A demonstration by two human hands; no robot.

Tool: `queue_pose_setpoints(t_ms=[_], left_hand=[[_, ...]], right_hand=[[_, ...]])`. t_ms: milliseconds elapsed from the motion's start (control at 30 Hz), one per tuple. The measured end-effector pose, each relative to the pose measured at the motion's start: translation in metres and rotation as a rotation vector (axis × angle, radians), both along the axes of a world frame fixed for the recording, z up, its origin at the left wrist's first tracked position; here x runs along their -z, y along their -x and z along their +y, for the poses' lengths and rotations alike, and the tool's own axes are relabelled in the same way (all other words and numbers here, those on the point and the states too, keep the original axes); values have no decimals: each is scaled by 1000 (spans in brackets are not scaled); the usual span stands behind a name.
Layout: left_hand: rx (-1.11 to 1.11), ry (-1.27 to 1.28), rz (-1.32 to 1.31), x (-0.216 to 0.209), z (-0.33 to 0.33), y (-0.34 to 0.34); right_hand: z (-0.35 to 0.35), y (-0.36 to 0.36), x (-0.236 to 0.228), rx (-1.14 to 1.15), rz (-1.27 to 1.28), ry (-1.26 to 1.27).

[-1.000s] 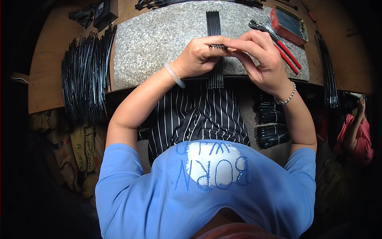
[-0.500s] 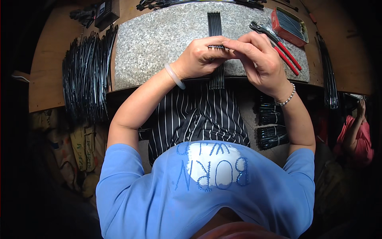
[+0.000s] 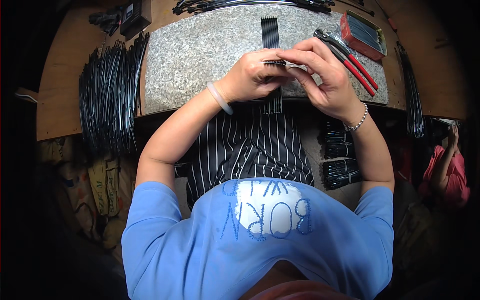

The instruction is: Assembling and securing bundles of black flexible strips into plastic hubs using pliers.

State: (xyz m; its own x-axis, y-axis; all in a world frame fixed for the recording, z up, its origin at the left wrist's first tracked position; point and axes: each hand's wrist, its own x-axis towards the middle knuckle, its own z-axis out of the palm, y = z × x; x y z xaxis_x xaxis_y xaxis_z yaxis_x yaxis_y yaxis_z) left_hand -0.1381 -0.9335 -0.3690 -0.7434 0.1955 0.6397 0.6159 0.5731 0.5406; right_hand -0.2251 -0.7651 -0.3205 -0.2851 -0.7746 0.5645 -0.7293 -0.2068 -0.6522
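A flat row of thin black rods (image 3: 270, 34), lined up side by side, extends over the near edge of the speckled stone slab (image 3: 200, 60). My left hand (image 3: 254, 75) is closed around the middle of the row. Across the rods, by my left fingers, runs a thin pale wire or strip (image 3: 296, 66). Its right end is pinched between the fingertips of my right hand (image 3: 324, 77), just right of the row. My left fingers hide part of the rods, and the wire's exact kind is hard to make out.
Red-handled pliers (image 3: 357, 67) lie on the slab's right side, near a red tin (image 3: 364, 35) of thin dark pieces. A large pile of black strips (image 3: 110, 95) overhangs the table's left edge. More strips (image 3: 412, 95) lie at right. Tied bundles (image 3: 341, 172) sit below; another person (image 3: 445, 167) is at far right.
My right fingertips have drawn slightly away from my left hand, and the pale wire now shows between them. The row of rods has shifted a little toward me.
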Motion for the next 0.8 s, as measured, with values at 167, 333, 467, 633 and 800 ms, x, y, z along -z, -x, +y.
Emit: queue_pose_setpoints(t_ms=[167, 333, 467, 633, 800], left_hand=[[-108, 252, 54, -8, 3, 1], [33, -157, -216, 1, -13, -7], [64, 352, -480, 18, -14, -10], [167, 449, -320, 0, 2, -17], [191, 645, -339, -3, -1, -35]], right_hand=[[0, -3, -7, -24, 348, -33], [20, -11, -10, -27, 241, -250], [30, 52, -15, 160, -151, -383], [80, 200, 21, 802, 293, -607], [76, 210, 28, 682, 573, -639]])
